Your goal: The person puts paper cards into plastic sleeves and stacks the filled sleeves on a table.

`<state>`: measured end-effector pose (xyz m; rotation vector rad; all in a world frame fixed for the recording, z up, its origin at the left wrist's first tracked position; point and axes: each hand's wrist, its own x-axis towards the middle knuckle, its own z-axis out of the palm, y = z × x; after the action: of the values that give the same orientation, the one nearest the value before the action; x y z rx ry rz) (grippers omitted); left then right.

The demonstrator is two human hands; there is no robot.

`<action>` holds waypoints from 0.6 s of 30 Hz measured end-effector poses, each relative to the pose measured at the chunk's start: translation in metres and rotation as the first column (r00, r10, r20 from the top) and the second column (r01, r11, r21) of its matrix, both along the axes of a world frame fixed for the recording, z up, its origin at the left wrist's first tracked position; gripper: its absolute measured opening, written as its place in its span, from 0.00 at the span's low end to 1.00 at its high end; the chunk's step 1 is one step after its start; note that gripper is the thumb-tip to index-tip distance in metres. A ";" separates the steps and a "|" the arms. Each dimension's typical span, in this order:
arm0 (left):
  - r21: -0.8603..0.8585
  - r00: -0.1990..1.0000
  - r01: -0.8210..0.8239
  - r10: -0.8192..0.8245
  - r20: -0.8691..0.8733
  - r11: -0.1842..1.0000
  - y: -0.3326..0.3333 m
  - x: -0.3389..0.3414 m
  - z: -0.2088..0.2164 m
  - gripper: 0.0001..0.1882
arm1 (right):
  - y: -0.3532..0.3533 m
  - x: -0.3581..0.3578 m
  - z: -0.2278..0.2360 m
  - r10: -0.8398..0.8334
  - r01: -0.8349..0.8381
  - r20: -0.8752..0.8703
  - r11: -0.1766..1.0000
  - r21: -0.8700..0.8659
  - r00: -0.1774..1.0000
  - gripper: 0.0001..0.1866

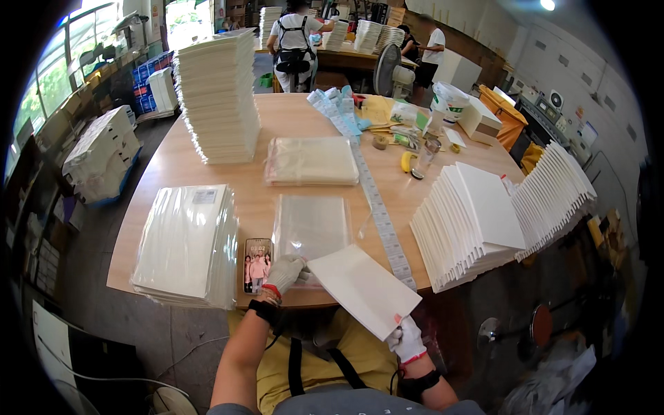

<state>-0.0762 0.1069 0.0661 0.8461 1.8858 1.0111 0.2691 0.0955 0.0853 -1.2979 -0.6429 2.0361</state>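
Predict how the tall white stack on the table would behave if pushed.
The tall white stack would probably tip if pushed high up, since it stands taller than wide. Its many thin layers, with uneven edges, might slide apart. So many layers packed closely also suggest it is heavy.

Daylight glares through left windows point(51, 86); outer edges bend.

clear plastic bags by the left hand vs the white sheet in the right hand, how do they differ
The clear plastic bags are see-through; the white sheet is opaque. The clear plastic bags lie flat on the table; the white sheet is held at an angle by the right hand. Both look rectangular.
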 end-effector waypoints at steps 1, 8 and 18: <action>0.061 0.943 -0.015 -0.006 0.333 0.998 -0.001 -0.001 0.002 0.13 | -0.003 -0.004 0.001 0.001 0.000 -0.003 1.000 0.014 1.000 0.07; 0.435 0.999 0.032 -0.020 -0.032 0.900 -0.019 0.077 -0.049 0.14 | -0.020 -0.002 0.005 -0.013 0.002 -0.112 0.995 -0.101 0.994 0.07; 0.256 0.836 0.139 -0.252 0.487 0.957 -0.049 0.158 -0.170 0.19 | -0.041 -0.029 -0.001 -0.074 0.073 0.005 0.981 -0.180 0.997 0.07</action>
<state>0.0822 0.0579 -0.1039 0.7723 1.2239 1.1819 0.2396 0.0547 0.0840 -1.4012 -0.4112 2.0723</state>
